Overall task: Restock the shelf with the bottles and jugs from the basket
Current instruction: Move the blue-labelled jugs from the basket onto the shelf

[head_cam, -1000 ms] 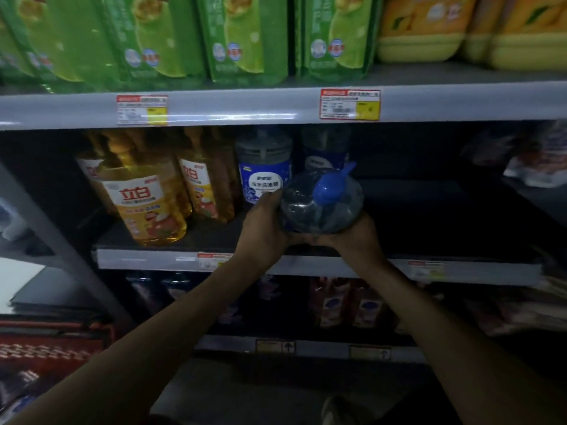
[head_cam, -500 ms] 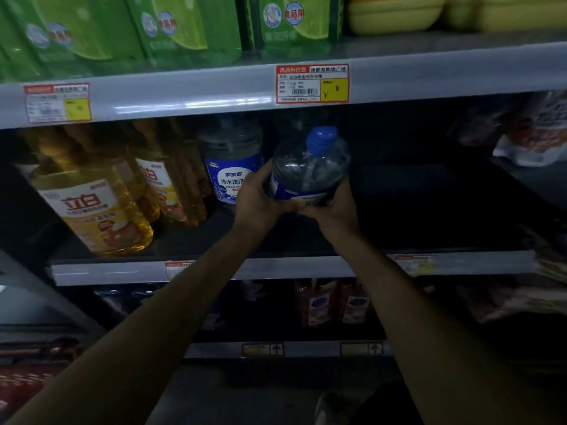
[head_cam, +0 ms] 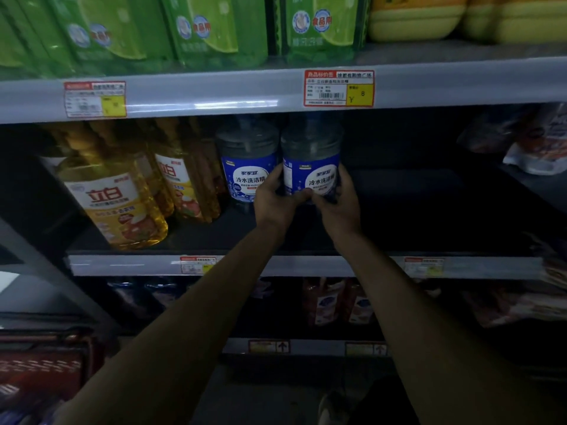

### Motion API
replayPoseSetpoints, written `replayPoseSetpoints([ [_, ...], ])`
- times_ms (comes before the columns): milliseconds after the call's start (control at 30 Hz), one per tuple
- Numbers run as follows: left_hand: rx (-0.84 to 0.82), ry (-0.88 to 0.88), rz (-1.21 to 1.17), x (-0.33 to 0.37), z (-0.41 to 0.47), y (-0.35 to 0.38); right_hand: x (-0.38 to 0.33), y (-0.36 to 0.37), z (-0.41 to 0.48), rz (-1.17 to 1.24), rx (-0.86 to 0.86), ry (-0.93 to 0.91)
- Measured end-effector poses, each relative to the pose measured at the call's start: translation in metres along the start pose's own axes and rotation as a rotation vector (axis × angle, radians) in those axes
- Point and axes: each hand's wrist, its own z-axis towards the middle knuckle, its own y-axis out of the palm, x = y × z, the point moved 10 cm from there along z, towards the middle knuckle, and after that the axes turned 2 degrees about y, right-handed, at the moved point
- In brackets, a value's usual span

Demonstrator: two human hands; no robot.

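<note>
A clear bottle with a blue label (head_cam: 311, 161) stands upright on the dark middle shelf (head_cam: 306, 265), its top hidden under the shelf above. My left hand (head_cam: 274, 200) grips its left side and my right hand (head_cam: 339, 200) grips its right side, thumbs meeting at its base. Touching it on the left stands a matching blue-label bottle (head_cam: 245, 167). The red basket (head_cam: 43, 369) shows at the lower left, with contents too dark to make out.
Yellow detergent jugs (head_cam: 113, 204) fill the middle shelf's left part; its right part is dark and bare up to some bags (head_cam: 540, 142). Green refill packs (head_cam: 196, 29) and yellow jugs (head_cam: 423, 16) sit above. Red-labelled bottles (head_cam: 331, 302) stand on the lower shelf.
Both hands have pushed the bottle from a tilted position at the shelf front to upright and deeper in, beside the matching bottle. The view has shifted down and left.
</note>
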Motion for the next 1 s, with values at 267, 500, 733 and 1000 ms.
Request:
replayPoseSetpoints([
  [267,-0.082,-0.14,0.053,-0.003,-0.033,-0.01,0.002,-0.016,-0.016,-0.251,-0.009,0.104],
  [500,-0.161,-0.071,0.279,0.015,-0.068,-0.048,-0.034,0.0,-0.059,-0.628,-0.217,-0.09],
  [733,-0.229,0.081,0.541,0.061,-0.113,-0.101,-0.074,0.033,-0.109,-0.673,-0.32,-0.306],
  [1000,-0.23,0.145,0.831,0.092,-0.164,-0.173,-0.081,0.066,-0.151,-0.765,-0.484,-0.328],
])
